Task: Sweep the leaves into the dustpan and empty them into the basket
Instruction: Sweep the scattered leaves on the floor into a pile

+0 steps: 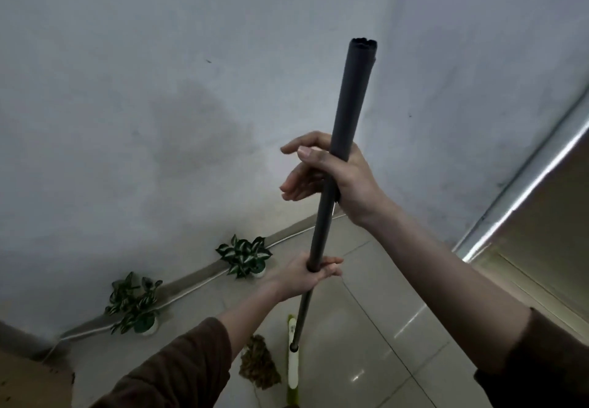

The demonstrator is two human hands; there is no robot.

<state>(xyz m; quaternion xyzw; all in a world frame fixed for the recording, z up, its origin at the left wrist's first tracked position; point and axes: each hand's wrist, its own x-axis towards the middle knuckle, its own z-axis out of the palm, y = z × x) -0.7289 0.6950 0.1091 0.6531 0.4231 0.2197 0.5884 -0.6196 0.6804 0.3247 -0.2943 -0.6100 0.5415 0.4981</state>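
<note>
Indoor room, seemingly domestic: glossy pale tiled floor (382,328), plain stained wall (159,88), grey skirting (197,277), left plant (134,304) and right plant (244,256) in small pots at the wall's foot, metal frame (522,184) at right.

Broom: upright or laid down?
Upright, slightly tilted: the broom handle rises toward the camera, its green-white lower end down by the leaf pile on the floor. The left hand grips low, the right hand higher.
</note>
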